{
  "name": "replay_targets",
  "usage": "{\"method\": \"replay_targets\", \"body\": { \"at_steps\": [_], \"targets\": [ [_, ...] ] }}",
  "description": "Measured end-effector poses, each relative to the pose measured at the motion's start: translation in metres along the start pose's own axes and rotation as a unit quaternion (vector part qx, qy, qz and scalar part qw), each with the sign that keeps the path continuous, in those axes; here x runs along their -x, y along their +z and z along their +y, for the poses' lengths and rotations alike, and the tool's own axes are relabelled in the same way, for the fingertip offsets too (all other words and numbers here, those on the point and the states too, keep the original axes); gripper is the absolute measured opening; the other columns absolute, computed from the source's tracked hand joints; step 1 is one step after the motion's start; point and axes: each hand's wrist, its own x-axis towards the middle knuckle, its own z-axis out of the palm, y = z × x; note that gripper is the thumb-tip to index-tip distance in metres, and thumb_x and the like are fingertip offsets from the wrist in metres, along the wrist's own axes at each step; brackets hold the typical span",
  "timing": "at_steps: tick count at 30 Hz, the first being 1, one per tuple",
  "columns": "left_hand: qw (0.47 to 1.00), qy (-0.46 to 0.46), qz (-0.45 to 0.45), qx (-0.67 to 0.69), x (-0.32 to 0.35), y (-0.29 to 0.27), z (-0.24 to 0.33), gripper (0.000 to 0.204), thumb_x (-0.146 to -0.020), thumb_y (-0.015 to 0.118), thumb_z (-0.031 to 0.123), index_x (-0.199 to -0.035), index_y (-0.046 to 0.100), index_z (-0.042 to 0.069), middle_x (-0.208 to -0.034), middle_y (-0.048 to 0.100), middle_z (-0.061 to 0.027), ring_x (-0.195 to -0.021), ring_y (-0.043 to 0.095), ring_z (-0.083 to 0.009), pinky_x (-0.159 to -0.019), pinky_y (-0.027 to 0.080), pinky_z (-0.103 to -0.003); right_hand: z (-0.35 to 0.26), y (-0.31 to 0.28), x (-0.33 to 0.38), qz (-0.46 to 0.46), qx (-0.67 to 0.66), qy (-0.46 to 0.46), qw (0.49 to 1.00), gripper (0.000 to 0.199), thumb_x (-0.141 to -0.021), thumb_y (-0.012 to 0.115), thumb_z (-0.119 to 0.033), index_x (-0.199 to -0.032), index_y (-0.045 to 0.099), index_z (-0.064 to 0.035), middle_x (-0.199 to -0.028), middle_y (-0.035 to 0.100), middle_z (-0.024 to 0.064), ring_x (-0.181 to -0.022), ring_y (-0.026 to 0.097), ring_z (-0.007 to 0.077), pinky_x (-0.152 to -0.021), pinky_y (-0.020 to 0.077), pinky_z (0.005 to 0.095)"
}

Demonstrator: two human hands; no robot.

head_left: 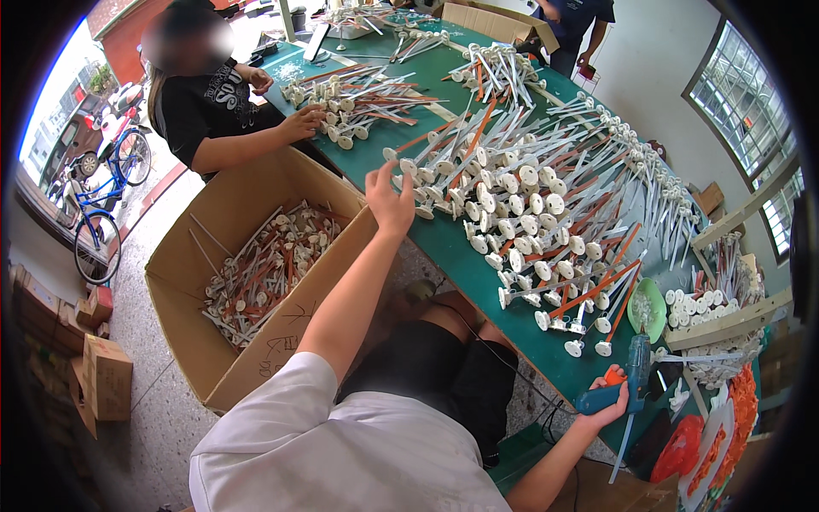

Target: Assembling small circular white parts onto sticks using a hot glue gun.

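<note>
1. Green worktable (554, 363). It runs from the person's lap toward the far wall and carries the work; a co-worker's hand (303, 124) rests at a separate cluster of pieces beyond the left corner.
2. Cardboard box (182, 290). It stands on the floor beside the table, at the person's left, and holds a loose heap of similar pieces (its flaps are not clearly seen).
3. Disc-ended strips (512, 205). The main group, white discs with white, grey or orange strips, spreads across the table in front of the person, discs mostly toward the near edge.
4. Glue gun (638, 367). This blue tool, apparently for hot glue, is raised just beyond the table's near right corner; a pale rod extends below it.
5. Right hand (607, 411). It is wrapped around the tool's handle, close to an orange trigger.
6. Left hand (390, 198). It reaches to the table's edge, fingers bent at the nearest discs; whether it pinches one or is free cannot be told.
7. Near disc (390, 154). It lies at the fingertips. The step appears to be handling pieces between glue applications; the next move seemingly calls for a sure pinch on one piece, nozzle kept clear of fingers.
</note>
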Motion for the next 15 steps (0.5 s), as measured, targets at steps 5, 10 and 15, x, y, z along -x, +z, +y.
{"method": "replay_targets", "body": {
  "at_steps": [5,10,15],
  "targets": [
    [0.987,0.093,-0.029,-0.129,-0.037,-0.013,0.014,0.042,-0.08,0.074,0.031,-0.116,0.065,0.01,-0.103,0.065,-0.0139,-0.096,0.059,-0.0307,-0.084,0.047,-0.041,0.0,-0.001,-0.001,0.017,-0.011,-0.017,1.0,0.032,-0.092,0.056,-0.015,-0.119,0.046,-0.0005,-0.117,0.054,0.0101,-0.116,0.051,0.0171,-0.068,0.0471,0.0259],
    [0.981,0.055,-0.112,-0.149,-0.047,-0.006,0.005,0.046,-0.077,0.077,0.039,-0.11,0.068,0.008,-0.086,0.072,-0.0102,-0.084,0.066,-0.0241,-0.078,0.05,-0.037,-0.003,-0.004,-0.004,-0.023,-0.008,0.002,1.0,0.031,-0.093,0.055,-0.014,-0.119,0.047,0.0009,-0.119,0.054,0.0115,-0.115,0.05,0.0162,-0.069,0.0462,0.0258],
    [0.99,-0.082,-0.11,-0.03,-0.052,-0.008,0.017,0.046,-0.078,0.075,0.037,-0.11,0.067,0.005,-0.084,0.073,-0.0123,-0.073,0.069,-0.0229,-0.071,0.052,-0.034,-0.002,0.002,-0.001,0.025,0.015,-0.007,1.0,0.029,-0.094,0.051,-0.015,-0.117,0.044,0.0008,-0.114,0.048,0.0092,-0.115,0.044,0.0156,-0.066,0.0439,0.0233]
  ]
}}
